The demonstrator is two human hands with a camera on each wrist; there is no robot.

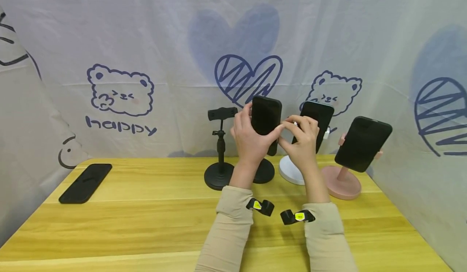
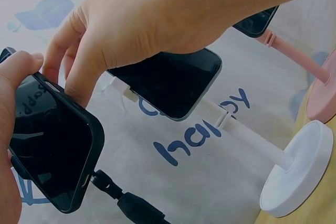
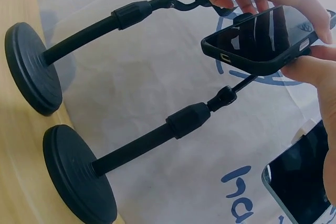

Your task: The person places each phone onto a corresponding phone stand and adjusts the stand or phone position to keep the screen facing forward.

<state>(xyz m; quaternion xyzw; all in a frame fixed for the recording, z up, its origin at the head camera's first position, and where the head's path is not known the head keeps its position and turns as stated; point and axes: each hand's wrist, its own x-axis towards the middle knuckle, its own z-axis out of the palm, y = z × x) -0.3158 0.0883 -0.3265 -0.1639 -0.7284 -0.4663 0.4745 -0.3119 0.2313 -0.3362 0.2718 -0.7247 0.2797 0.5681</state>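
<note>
A black phone stands upright at the top of a black phone stand, whose clamp is mostly hidden behind it. My left hand grips the phone, its fingers round the left edge and its thumb reaching across the lower right. At the right edge, my right hand has its thumb and fingers bent close to the phone's side, in a pinch. The left wrist view shows the right hand's fingertips at that edge and partly behind it. Whether they also touch the clamp I cannot tell.
An unloaded black stand is to the left. On the right, a white stand and a pink stand each bear a phone. Another black phone lies flat at the table's left. A printed cloth hangs behind.
</note>
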